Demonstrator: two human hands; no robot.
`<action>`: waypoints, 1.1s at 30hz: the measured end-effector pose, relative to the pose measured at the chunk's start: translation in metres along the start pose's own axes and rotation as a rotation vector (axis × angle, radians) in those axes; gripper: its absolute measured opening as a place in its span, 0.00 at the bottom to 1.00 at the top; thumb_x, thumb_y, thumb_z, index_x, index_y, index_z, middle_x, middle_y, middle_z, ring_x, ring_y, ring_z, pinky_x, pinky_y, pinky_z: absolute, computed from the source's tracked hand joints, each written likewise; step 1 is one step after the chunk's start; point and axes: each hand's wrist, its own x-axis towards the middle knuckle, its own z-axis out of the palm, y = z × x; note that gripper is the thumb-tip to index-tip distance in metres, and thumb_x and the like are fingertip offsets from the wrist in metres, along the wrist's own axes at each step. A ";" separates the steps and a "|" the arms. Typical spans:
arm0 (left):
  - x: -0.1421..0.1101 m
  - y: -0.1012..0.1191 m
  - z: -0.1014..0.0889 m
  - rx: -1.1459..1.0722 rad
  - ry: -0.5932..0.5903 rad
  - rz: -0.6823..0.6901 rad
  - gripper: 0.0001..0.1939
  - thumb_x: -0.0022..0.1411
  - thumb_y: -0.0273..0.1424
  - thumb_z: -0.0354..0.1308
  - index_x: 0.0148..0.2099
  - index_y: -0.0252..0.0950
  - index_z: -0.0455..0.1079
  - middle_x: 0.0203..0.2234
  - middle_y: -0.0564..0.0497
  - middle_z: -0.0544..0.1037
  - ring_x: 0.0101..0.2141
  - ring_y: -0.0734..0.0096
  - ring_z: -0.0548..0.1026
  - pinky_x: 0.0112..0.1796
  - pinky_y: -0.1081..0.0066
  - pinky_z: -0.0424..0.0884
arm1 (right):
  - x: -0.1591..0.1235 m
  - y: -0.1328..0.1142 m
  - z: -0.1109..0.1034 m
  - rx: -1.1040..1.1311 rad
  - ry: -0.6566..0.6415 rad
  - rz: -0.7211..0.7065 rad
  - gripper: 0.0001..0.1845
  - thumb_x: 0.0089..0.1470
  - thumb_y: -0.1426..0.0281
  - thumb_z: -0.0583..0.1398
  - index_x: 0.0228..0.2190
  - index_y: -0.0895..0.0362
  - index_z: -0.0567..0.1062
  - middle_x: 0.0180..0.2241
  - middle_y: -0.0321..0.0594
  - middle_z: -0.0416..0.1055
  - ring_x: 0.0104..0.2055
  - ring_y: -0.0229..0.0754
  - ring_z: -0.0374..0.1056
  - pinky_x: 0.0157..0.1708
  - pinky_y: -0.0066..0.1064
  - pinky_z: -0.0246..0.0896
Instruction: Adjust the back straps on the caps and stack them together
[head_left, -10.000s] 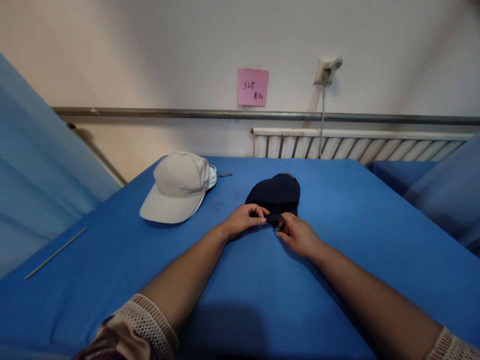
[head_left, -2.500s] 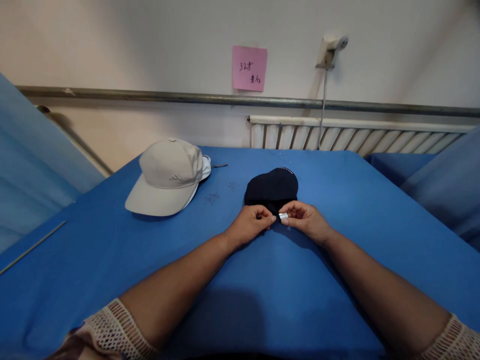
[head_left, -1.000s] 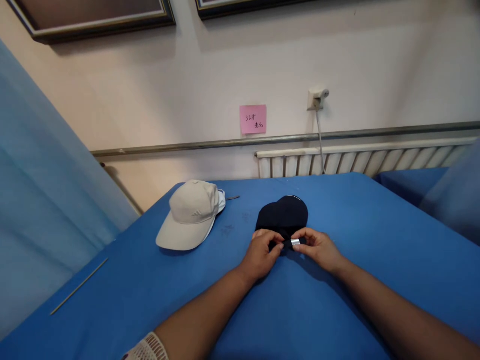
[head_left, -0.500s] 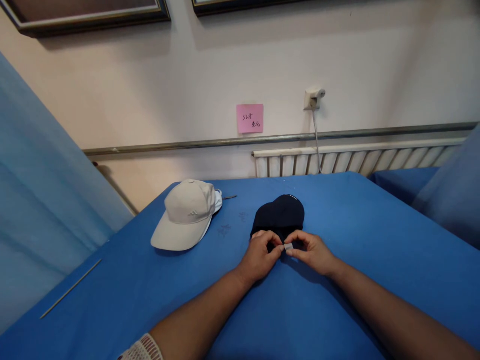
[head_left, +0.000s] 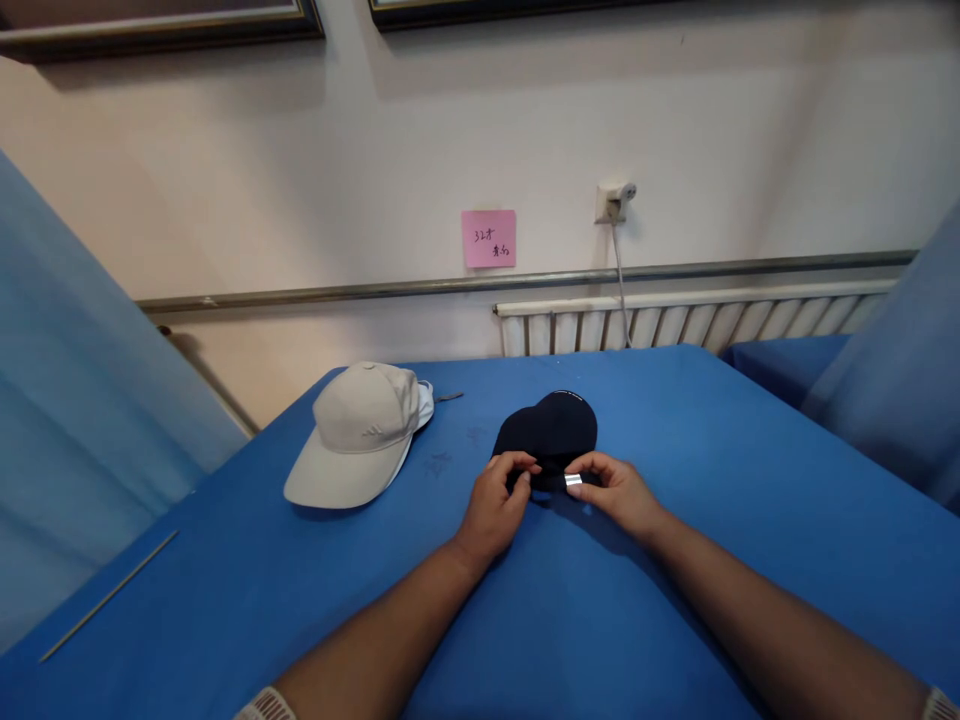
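A dark navy cap (head_left: 551, 425) lies on the blue-covered table, its back strap (head_left: 553, 482) toward me. A shiny metal buckle (head_left: 574, 481) sits on that strap. My right hand (head_left: 619, 493) pinches the strap at the buckle between thumb and fingers. At the strap's left part, my left hand (head_left: 499, 500) is closed with thumb and fingertips on the dark fabric. Exactly what lies between the left fingertips is partly hidden.
A beige cap (head_left: 365, 410) with a whitish item behind it lies on the left of the table (head_left: 480, 640). Farther left is a thin stick (head_left: 109, 597). Blue curtains (head_left: 97, 420) hang at both sides. A radiator (head_left: 675, 318) and a pink note (head_left: 489, 238) are at the wall.
My hands have moved apart, the left one shifting left along the strap. More of the strap and the metal buckle now shows between them. The view has shifted slightly.
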 end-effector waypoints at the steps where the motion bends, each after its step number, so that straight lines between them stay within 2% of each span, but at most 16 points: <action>1: 0.001 -0.001 -0.001 -0.029 0.033 -0.010 0.10 0.63 0.27 0.51 0.46 0.37 0.69 0.39 0.49 0.78 0.42 0.67 0.75 0.45 0.64 0.69 | 0.001 0.000 -0.001 0.039 0.004 0.013 0.13 0.42 0.65 0.68 0.32 0.55 0.76 0.30 0.35 0.72 0.31 0.37 0.65 0.34 0.31 0.60; 5: 0.001 -0.003 -0.002 -0.037 0.071 0.032 0.10 0.63 0.27 0.52 0.47 0.37 0.68 0.39 0.49 0.78 0.41 0.68 0.76 0.45 0.65 0.70 | 0.002 -0.002 -0.002 0.115 0.020 0.048 0.14 0.41 0.65 0.69 0.32 0.55 0.76 0.29 0.34 0.72 0.29 0.35 0.64 0.32 0.30 0.59; 8: 0.000 -0.001 -0.005 0.071 0.053 0.122 0.09 0.63 0.27 0.52 0.45 0.38 0.69 0.39 0.49 0.78 0.41 0.68 0.75 0.45 0.65 0.70 | 0.001 -0.004 -0.001 0.112 0.019 0.043 0.13 0.40 0.66 0.70 0.31 0.55 0.77 0.29 0.34 0.71 0.29 0.35 0.64 0.31 0.30 0.59; 13: 0.001 0.002 -0.013 0.180 0.136 0.196 0.09 0.63 0.26 0.51 0.43 0.38 0.70 0.37 0.49 0.77 0.40 0.67 0.74 0.45 0.63 0.69 | 0.000 -0.004 0.000 0.132 0.031 0.049 0.14 0.40 0.65 0.70 0.32 0.55 0.77 0.29 0.35 0.71 0.29 0.36 0.64 0.32 0.30 0.59; 15: 0.002 0.004 -0.014 0.213 0.093 0.208 0.09 0.63 0.25 0.51 0.43 0.39 0.70 0.36 0.49 0.77 0.40 0.66 0.73 0.44 0.62 0.68 | 0.000 -0.003 -0.001 0.130 0.025 0.056 0.15 0.40 0.65 0.70 0.32 0.56 0.77 0.29 0.35 0.71 0.29 0.36 0.64 0.32 0.30 0.59; 20: 0.001 0.009 -0.004 0.304 -0.105 0.228 0.13 0.59 0.27 0.57 0.46 0.41 0.71 0.37 0.49 0.75 0.42 0.62 0.71 0.47 0.58 0.64 | 0.000 -0.002 0.000 0.093 0.025 0.026 0.14 0.39 0.64 0.70 0.31 0.55 0.76 0.30 0.36 0.72 0.32 0.38 0.65 0.35 0.32 0.60; 24: -0.001 0.011 0.001 0.296 -0.149 0.223 0.10 0.60 0.28 0.56 0.45 0.41 0.72 0.37 0.49 0.74 0.43 0.63 0.70 0.49 0.57 0.62 | 0.001 0.002 0.003 0.043 0.002 -0.003 0.14 0.39 0.64 0.70 0.31 0.55 0.76 0.31 0.36 0.74 0.34 0.40 0.67 0.38 0.34 0.61; 29: -0.001 0.012 -0.001 0.252 -0.188 0.202 0.06 0.62 0.29 0.53 0.41 0.39 0.69 0.34 0.50 0.73 0.39 0.65 0.70 0.47 0.59 0.62 | -0.001 0.004 0.007 -0.027 -0.036 -0.027 0.14 0.42 0.64 0.68 0.33 0.55 0.76 0.31 0.36 0.74 0.34 0.39 0.67 0.37 0.34 0.62; 33: -0.002 0.015 -0.002 0.239 -0.214 0.215 0.08 0.61 0.29 0.52 0.43 0.39 0.68 0.34 0.50 0.73 0.39 0.64 0.70 0.47 0.58 0.62 | -0.003 0.000 0.010 -0.041 -0.065 -0.033 0.13 0.43 0.64 0.67 0.33 0.55 0.75 0.32 0.37 0.75 0.35 0.40 0.69 0.38 0.35 0.62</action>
